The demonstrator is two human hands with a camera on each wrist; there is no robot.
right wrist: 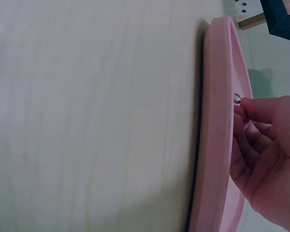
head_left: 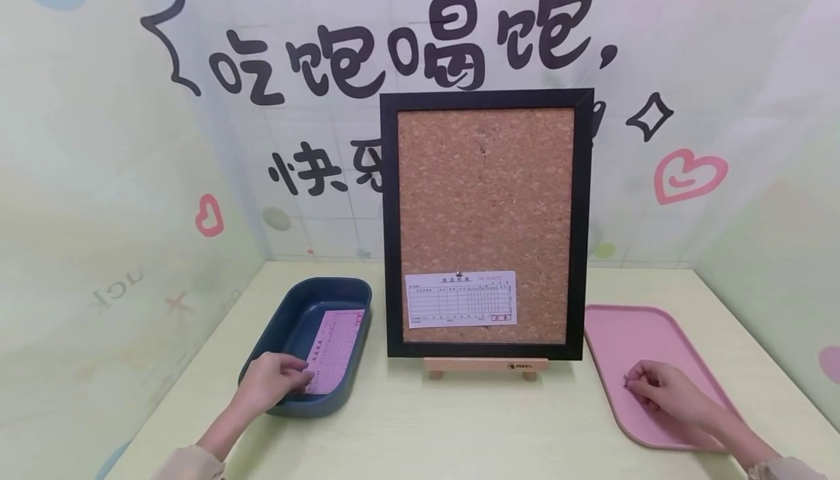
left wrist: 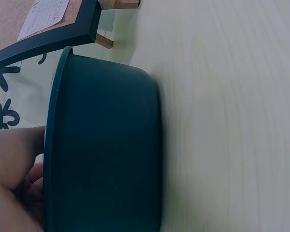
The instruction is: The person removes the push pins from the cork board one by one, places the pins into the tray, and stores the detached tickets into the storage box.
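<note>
In the head view, my left hand (head_left: 272, 379) reaches into a dark blue bin (head_left: 308, 407), its fingertips at the near left edge of a pink printed slip (head_left: 337, 345). The bin wall (left wrist: 106, 140) hides the fingertips in the left wrist view, so whether they pinch the slip cannot be told. Over a pink tray (head_left: 656, 334), my right hand (head_left: 669, 391) pinches a small shiny thumbtack (right wrist: 237, 98) between thumb and forefinger. A white printed form (head_left: 459, 301) hangs low on a black-framed corkboard (head_left: 485, 195), with a tack (head_left: 459, 273) at its top edge.
The corkboard stands on a small wooden easel (head_left: 485, 367) between bin and tray, on a pale wood-grain table (head_left: 459, 422). Behind it rises a printed wall sheet (head_left: 315, 232) with large black characters.
</note>
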